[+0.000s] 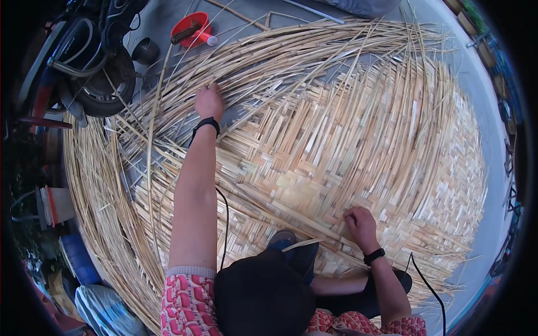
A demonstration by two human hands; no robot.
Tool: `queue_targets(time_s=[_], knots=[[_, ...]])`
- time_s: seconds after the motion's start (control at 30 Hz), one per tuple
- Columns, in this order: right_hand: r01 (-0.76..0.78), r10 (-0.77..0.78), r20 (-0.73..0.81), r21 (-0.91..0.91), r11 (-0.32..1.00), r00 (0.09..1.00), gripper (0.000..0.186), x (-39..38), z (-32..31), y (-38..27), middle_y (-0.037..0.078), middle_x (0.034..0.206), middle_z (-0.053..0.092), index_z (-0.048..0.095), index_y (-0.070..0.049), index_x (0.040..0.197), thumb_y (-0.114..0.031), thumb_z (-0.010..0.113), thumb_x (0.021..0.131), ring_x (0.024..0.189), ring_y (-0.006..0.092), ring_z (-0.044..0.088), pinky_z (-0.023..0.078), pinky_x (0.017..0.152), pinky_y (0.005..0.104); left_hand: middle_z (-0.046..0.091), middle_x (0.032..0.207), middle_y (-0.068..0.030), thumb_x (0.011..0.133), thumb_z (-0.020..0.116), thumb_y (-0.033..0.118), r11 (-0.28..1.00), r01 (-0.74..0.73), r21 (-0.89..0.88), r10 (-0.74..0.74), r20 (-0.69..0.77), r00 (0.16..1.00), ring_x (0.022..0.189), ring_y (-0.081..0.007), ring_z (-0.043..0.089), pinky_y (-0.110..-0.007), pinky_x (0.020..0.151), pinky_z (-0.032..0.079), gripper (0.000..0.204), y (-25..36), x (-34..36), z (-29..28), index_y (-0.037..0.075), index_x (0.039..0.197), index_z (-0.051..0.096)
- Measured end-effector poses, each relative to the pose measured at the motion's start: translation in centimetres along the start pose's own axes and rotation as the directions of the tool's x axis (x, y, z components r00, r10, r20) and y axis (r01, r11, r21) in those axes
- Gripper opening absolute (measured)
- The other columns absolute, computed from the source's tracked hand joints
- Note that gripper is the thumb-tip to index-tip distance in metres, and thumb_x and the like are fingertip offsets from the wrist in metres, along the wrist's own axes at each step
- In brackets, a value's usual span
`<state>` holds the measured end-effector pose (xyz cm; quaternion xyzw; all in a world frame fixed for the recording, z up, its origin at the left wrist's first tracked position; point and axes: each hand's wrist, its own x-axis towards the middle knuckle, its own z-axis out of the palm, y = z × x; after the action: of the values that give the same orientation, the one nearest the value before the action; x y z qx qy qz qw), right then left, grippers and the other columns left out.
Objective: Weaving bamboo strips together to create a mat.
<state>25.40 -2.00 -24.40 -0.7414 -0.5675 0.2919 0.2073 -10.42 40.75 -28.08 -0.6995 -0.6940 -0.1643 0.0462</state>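
Note:
A large woven bamboo mat (302, 187) lies in front of me, its middle in tight crossing weave and its far side in long parallel strips. My left hand (210, 102) reaches far out, fingers curled down onto a loose bundle of long bamboo strips (252, 53) beyond the mat's edge; which strips it grips is hard to see. Over the woven part, my right hand (361, 227) is closed with bent fingers. Anything between those fingertips is hidden. A few long strips (280, 215) cross the mat diagonally between my hands.
Another thick bundle of strips (103, 207) curves along the left. A parked motorbike (92, 73) stands at the upper left, near a dark pot (145, 51). Behind the strips sits a red basin (189, 29). A blue container (78, 259) is at the lower left.

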Motion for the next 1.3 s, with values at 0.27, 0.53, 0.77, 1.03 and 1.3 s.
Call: queue_targets(time_s=[0.27, 0.53, 0.77, 1.03, 1.3], knots=[[0.023, -0.023, -0.009, 0.005, 1.000, 1.000, 0.006, -0.5, 1.0, -0.6, 0.010, 0.086, 0.065, 0.066, -0.008, 0.088, -0.006, 0.065, 0.082, 0.087, 0.0310, 0.062, 0.050, 0.077, 0.0399, 0.064, 0.094, -0.0164, 0.090, 0.058, 0.012, 0.985, 0.002, -0.171, 0.002, 0.025, 1.000, 0.089, -0.0376, 0.062, -0.048, 0.076, 0.051, 0.011, -3.4, -0.2, -0.4, 0.005, 0.096, 0.063], [-0.020, 0.018, -0.077, -0.025, 0.999, 0.997, 0.005, -0.6, 0.7, -0.3, 0.011, 0.082, 0.062, 0.066, -0.009, 0.087, -0.008, 0.063, 0.083, 0.083, 0.0325, 0.059, 0.048, 0.075, 0.0435, 0.067, 0.094, -0.0135, 0.085, 0.067, 0.007, 0.908, -0.387, -0.161, 0.317, -0.339, 0.886, 0.088, -0.0302, 0.063, -0.035, 0.081, 0.050, 0.028, -2.3, -2.4, -1.2, 0.006, 0.112, 0.066], [0.052, -0.052, -0.004, 0.023, 0.998, 0.999, 0.008, -0.8, 0.3, -0.1, 0.013, 0.088, 0.065, 0.064, -0.006, 0.091, -0.007, 0.063, 0.084, 0.089, 0.0346, 0.060, 0.049, 0.079, 0.0430, 0.061, 0.129, -0.0161, 0.088, 0.069, 0.022, 0.926, -0.089, -0.367, 0.163, 0.176, 0.971, 0.119, -0.0338, 0.055, -0.042, 0.099, 0.045, 0.032, 0.3, -4.5, -0.6, 0.006, 0.115, 0.069], [-0.107, 0.088, 0.173, 0.100, 0.989, 0.981, 0.014, -0.7, -1.1, -1.0, 0.016, 0.094, 0.067, 0.061, -0.003, 0.099, -0.006, 0.063, 0.085, 0.093, 0.0353, 0.065, 0.052, 0.081, 0.0414, 0.040, 0.152, -0.0152, 0.092, 0.062, 0.044, 0.966, 0.229, -0.120, -0.232, -0.006, 0.973, 0.140, -0.0389, 0.032, -0.058, 0.108, 0.035, 0.060, -3.6, 1.8, -1.0, 0.009, 0.139, 0.049], [-0.144, 0.128, 0.185, 0.073, 0.987, 0.974, 0.010, 0.5, -0.7, -1.6, 0.014, 0.086, 0.069, 0.063, -0.006, 0.093, -0.011, 0.066, 0.085, 0.085, 0.0330, 0.067, 0.053, 0.074, 0.0398, 0.037, 0.154, -0.0148, 0.097, 0.050, 0.057, 0.960, 0.257, 0.111, -0.277, 0.255, 0.926, 0.143, -0.0388, 0.029, -0.067, 0.106, 0.029, 0.053, -7.6, 5.0, -0.7, 0.017, 0.129, 0.061]])
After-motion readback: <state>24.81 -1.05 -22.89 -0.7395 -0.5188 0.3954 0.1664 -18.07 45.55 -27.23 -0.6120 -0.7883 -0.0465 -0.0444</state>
